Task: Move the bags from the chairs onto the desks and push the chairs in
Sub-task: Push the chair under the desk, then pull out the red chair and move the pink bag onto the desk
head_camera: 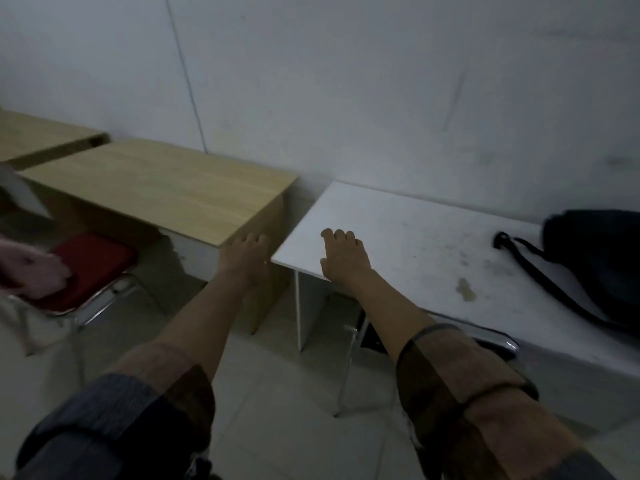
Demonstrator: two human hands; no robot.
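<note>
Both rolled-up sleeves (485, 403) sat nearest. A chrome-framed chair (491, 337) stood tucked under the white desk (398, 237). The right hand (343, 258) rested flat near that desk's front left corner, fingers loosely spread, holding nothing. The left hand (244, 256) hung relaxed and empty by the wooden desk (156, 181). A black bag (595, 258) lay at the white desk's right edge (strap trailing forward). On the red chair (93, 268) lay what seemed a pink bag (31, 271), blurred.

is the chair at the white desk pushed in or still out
Pushed in: the chair sits tucked under the white desk, only its frame showing.
</note>
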